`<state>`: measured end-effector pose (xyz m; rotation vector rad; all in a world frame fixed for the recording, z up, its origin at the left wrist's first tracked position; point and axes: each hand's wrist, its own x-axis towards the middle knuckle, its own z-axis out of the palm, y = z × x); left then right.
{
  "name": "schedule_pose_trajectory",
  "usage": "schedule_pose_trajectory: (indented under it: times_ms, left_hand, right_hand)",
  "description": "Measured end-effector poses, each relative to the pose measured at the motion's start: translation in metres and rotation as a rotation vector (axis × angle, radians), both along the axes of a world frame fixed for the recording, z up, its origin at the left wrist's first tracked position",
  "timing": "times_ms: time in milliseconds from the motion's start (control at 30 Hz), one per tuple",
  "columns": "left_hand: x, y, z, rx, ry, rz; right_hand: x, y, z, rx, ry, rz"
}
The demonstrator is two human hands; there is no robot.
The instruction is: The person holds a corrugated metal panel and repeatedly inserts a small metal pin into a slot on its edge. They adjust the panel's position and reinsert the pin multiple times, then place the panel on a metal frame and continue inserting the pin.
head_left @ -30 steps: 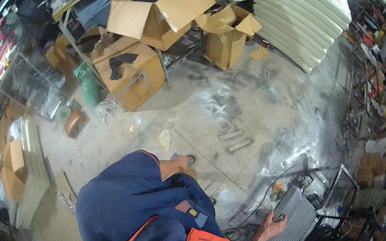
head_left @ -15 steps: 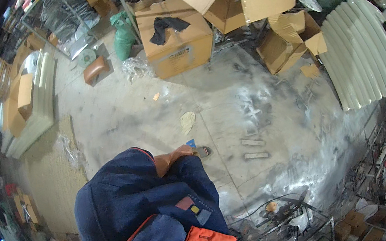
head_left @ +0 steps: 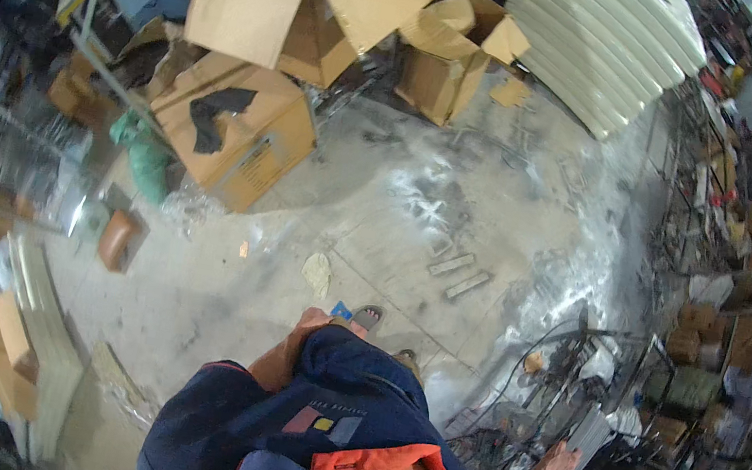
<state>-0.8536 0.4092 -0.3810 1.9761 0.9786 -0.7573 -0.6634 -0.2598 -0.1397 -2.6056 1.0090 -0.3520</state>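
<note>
My left hand [head_left: 316,318] hangs in front of my body at the lower middle, its fingers curled in. A small flat blue piece [head_left: 341,310] shows at the fingertips and appears to be held; its kind is too small to tell. Just beyond it is my sandalled foot [head_left: 368,317]. Out to the lower right, my right hand [head_left: 560,461] has its fingers somewhat apart, over or beside a long grey panel [head_left: 581,443]. I see no object in its grasp; whether it touches the panel is unclear.
Opened cardboard boxes [head_left: 261,123], a green sack [head_left: 142,157] and ribbed pale panels [head_left: 595,34] stand ahead. Two short strips [head_left: 466,285] lie on the powder-stained floor [head_left: 380,206]. A brown cushion-like piece [head_left: 114,240] sits left. Metal frames [head_left: 649,377] and crowded shelves [head_left: 743,342] line the right.
My view has turned right, so the boxes and floor items appear farther left. My left hand appears lower and farther left; my right hand reaches higher and farther right in the picture.
</note>
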Motion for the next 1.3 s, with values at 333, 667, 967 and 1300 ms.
schedule_pose_trajectory:
  times_ms: [333, 667, 967, 1300]
  left_hand:
    - [0.006, 0.017, -0.011, 0.036, -0.321, -0.477]
    - [-0.001, 0.019, 0.003, 0.004, -0.339, -0.59]
    - [0.018, 0.014, 0.006, -0.025, -0.447, -0.631]
    - [0.028, 0.021, 0.022, -0.038, -0.454, -0.621]
  right_hand:
    - [0.017, 0.031, 0.011, -0.411, 0.127, 0.005]
    - [0.001, 0.031, 0.016, -0.405, 0.056, -0.013]
    - [-0.002, 0.008, -0.01, -0.457, -0.04, 0.005]
    - [0.0, -0.053, -0.074, -0.611, 0.082, 0.01]
